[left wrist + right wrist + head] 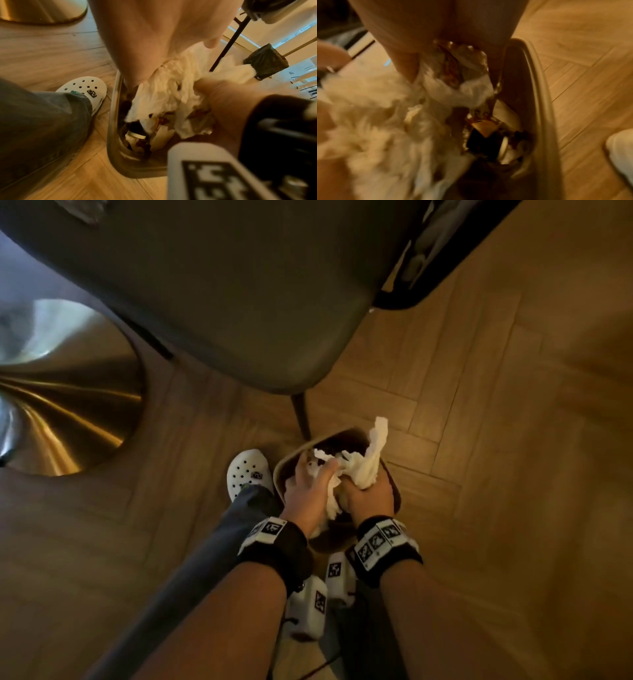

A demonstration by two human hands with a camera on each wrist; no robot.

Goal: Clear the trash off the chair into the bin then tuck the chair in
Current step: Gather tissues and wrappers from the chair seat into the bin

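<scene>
On the wooden floor by the chair's front leg stands a small beige bin (281,474), with trash inside. Both hands hold one crumpled wad of white tissue (366,463) over its mouth. My left hand (313,474) grips the wad's left side, fingers reaching into the bin. My right hand (363,491) is curled round the right side, and the right wrist view shows a shiny wrapper (453,67) in that grip too. Above is the dark grey chair seat (239,302); a crumpled greyish scrap (85,213) lies at its far edge.
A brass table base (68,405) flares out at the left. My foot in a white clog (248,474) stands just left of the bin. The chair leg (301,412) rises right behind the bin. A second dark seat (428,251) is at the upper right.
</scene>
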